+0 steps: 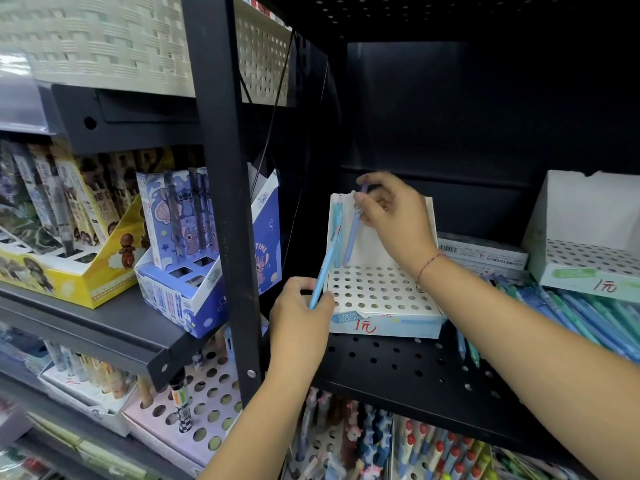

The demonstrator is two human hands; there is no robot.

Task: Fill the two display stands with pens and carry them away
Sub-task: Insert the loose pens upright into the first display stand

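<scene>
Display stand (381, 292), white card, perforated top: sits at the front of the black shelf (398, 368), nearly all holes vacant. Right hand (394, 216) pinches a lilac pen (351, 237) near its upper end, tip at the back row and shaft near upright, apparently so it drops straight into a hole. Left hand (298, 313) grips a light-blue pen (327, 268) by the stand's front-left corner, likely held ready as the next one. Second stand (581, 237): further right, holes vacant, loose pens (571, 313) beside it as stock. Filling judged barely begun.
</scene>
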